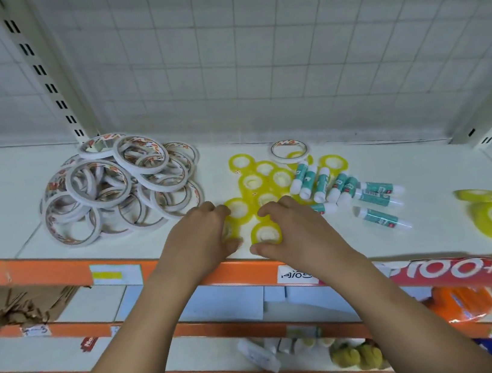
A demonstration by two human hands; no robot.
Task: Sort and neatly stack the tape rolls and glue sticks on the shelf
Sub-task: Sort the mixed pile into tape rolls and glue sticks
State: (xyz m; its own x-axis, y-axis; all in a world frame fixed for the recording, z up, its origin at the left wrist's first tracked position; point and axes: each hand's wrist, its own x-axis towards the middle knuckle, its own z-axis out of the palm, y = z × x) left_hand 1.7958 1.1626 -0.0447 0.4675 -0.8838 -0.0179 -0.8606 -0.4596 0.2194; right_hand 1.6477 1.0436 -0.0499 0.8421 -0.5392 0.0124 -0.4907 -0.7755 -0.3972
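— Just under your fingertips, what is held?
— Your left hand pinches one small yellow clear-tape roll between thumb and curled fingers; your right hand pinches a second yellow roll.
— Where next?
— The loose yellow rolls lie flat, holes up, just beyond both hands on the white shelf board. The white glue sticks with teal labels lie right of your right hand, the nearer one: several point away from you, three lie crosswise. The heaped white double-sided tape rings sit beyond your left.

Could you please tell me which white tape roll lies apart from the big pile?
The lone white tape roll behind the glue sticks, overlapping a yellow roll; the rest sit in the heap at the left.
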